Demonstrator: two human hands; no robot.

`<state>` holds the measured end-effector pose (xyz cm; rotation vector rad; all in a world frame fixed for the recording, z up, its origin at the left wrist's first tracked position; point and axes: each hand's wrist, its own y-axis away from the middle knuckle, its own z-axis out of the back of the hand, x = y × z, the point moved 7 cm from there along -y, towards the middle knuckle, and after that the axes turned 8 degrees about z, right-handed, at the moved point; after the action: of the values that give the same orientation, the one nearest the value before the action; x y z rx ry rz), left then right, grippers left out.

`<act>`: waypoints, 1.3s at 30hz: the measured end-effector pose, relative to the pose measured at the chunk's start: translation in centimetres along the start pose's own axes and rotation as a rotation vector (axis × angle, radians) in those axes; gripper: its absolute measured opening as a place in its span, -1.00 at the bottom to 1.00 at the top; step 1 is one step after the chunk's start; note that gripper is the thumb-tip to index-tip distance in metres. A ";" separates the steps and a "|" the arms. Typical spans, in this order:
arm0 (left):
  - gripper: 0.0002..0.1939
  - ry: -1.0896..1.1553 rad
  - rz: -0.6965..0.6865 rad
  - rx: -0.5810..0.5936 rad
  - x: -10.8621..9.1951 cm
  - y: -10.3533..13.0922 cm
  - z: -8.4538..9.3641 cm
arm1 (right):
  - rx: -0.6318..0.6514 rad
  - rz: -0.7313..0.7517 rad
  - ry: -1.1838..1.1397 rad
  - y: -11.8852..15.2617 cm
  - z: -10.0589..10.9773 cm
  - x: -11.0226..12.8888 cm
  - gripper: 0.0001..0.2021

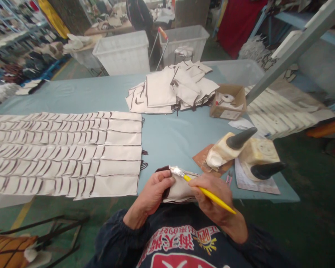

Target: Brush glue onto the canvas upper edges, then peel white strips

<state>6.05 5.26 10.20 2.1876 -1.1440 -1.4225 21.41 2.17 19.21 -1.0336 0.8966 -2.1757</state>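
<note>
Lower centre, the left hand's grip (153, 186) pinches the cream piece (181, 188), the right hand's grip (220, 188) wraps a yellow brush (209, 194), bristles at the dark edge! One wrist slip could smear the pale face.

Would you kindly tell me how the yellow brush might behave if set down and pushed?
The brush is probably light, its handle being slim. It may swivel rather than roll, since the head looks broader. That whitish head, if coated, could smear.
</note>
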 end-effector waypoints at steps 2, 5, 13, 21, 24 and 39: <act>-0.63 0.006 0.001 -0.008 0.0 0.0 0.1 | 0.003 -0.036 0.019 0.0 0.0 -0.4 -0.81; -0.68 0.022 0.000 -0.029 -0.1 0.0 0.3 | -0.021 -0.073 0.074 0.0 0.6 -0.7 -0.78; -0.67 0.004 -0.009 -0.014 -0.2 0.0 -0.2 | -0.060 -0.068 0.044 0.4 -0.4 -0.8 -0.79; -0.69 -0.015 0.022 -0.019 -0.3 0.3 -0.5 | -0.082 -0.292 0.104 2.5 -2.1 -5.0 -0.84; -0.68 -0.028 0.025 -0.001 -0.5 0.1 -0.6 | -0.044 -0.328 0.074 2.1 -3.6 -5.5 -0.78; -0.67 -0.648 -0.195 0.103 2.5 0.7 1.5 | -0.185 -0.543 0.173 3.1 -1.5 -9.4 -0.61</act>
<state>4.94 3.23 8.35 1.9924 -1.2311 -2.3119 25.97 7.47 11.99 -1.3124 0.9953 -2.7026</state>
